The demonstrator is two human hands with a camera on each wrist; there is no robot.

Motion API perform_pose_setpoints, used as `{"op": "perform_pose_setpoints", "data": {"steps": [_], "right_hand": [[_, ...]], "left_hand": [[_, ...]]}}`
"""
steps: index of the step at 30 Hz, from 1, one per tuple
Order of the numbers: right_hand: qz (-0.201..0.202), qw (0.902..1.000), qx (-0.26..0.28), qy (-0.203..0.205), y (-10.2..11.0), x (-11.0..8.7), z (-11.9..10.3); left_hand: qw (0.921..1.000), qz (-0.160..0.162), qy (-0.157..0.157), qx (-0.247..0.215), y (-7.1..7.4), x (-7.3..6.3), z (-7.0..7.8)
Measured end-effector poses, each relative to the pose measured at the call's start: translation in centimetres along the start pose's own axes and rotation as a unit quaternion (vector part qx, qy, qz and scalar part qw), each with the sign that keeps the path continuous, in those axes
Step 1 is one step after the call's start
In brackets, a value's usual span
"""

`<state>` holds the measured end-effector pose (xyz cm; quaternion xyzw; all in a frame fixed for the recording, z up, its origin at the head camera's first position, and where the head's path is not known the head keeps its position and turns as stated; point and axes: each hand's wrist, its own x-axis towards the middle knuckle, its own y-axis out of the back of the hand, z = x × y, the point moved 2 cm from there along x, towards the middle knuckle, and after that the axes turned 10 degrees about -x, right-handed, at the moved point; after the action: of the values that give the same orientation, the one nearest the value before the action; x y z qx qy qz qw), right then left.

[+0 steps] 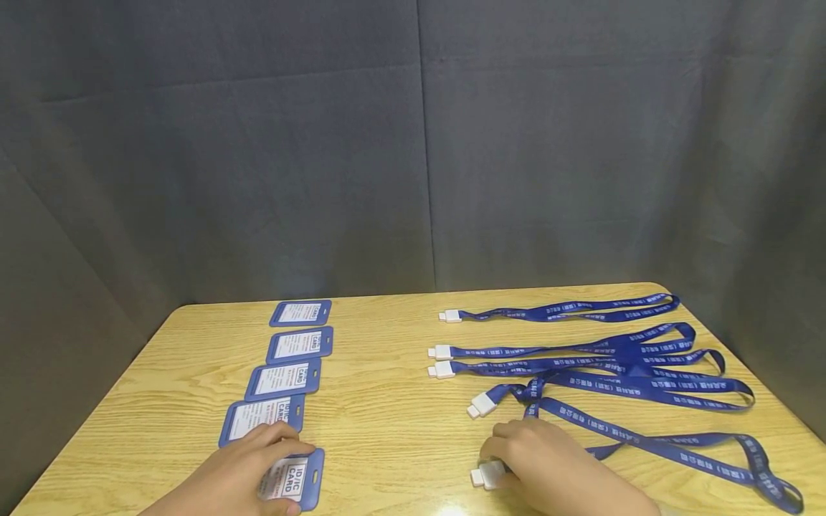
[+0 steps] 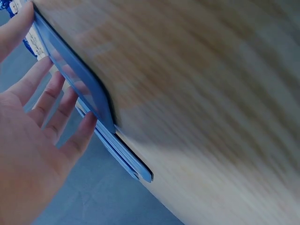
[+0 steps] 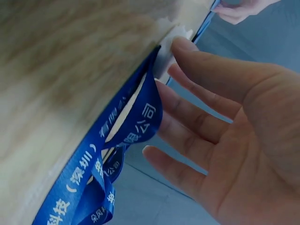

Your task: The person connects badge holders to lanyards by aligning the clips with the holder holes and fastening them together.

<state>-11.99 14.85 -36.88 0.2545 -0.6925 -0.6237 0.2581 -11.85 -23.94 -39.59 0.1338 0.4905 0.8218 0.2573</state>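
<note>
My left hand [image 1: 239, 469] lies over the nearest blue ID card holder [image 1: 312, 476], flat on the table. Its thumb is at the near edge and the fingertips at the far edge, gripping the holder across its width, as the left wrist view of the holder [image 2: 77, 70] also shows. My right hand [image 1: 548, 459] pinches the white plastic clip [image 1: 488, 474] of the nearest blue lanyard between thumb and fingers. In the right wrist view, the printed blue strap [image 3: 143, 115] runs from the clip [image 3: 168, 51] along the tabletop; the other fingers are spread beside it.
Several more card holders [image 1: 284, 378] form a column behind my left hand. On the right, several blue lanyards [image 1: 645, 351] lie with white clips [image 1: 442, 369] facing left, some straps crossing. The wooden table [image 1: 381, 401] ends at a grey curtain [image 1: 323, 179].
</note>
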Motion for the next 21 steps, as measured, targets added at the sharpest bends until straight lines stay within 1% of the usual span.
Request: {"op": "perform_pose_setpoints", "data": {"steps": [3, 5, 7, 11, 12, 14, 18, 21], "right_hand": [[0.006, 0.9999, -0.006, 0.009, -0.3, 0.0, -0.1], [0.005, 0.9999, -0.009, 0.013, -0.4, 0.0, -0.1], [0.005, 0.9997, -0.018, 0.014, -0.4, 0.1, -0.2], [0.022, 0.9989, -0.040, 0.015, -0.1, 0.5, -0.7], [0.028, 0.9983, -0.047, 0.017, 0.0, 0.7, -0.9], [0.036, 0.9968, -0.067, 0.026, 0.0, 1.1, -1.3], [0.033, 0.9940, -0.096, 0.041, -0.1, 2.0, -2.2], [0.031, 0.9928, -0.104, 0.052, -0.1, 2.7, -3.0]], "left_hand": [[0.9999, -0.001, 0.011, -0.007, 0.0, 0.0, 0.0], [0.9999, 0.002, 0.012, -0.007, 0.0, 0.0, 0.1], [0.9999, 0.009, 0.006, -0.005, 0.0, 0.0, 0.2], [0.9991, 0.035, -0.025, 0.008, -0.1, 0.0, 0.4], [0.9989, 0.037, -0.028, 0.010, -0.1, 0.0, 0.4], [0.9987, 0.036, -0.033, 0.013, -0.2, 0.0, 0.4], [0.9991, 0.024, -0.032, 0.012, -0.2, 0.0, 0.3], [0.9992, 0.019, -0.033, 0.012, -0.2, -0.1, 0.3]]}}
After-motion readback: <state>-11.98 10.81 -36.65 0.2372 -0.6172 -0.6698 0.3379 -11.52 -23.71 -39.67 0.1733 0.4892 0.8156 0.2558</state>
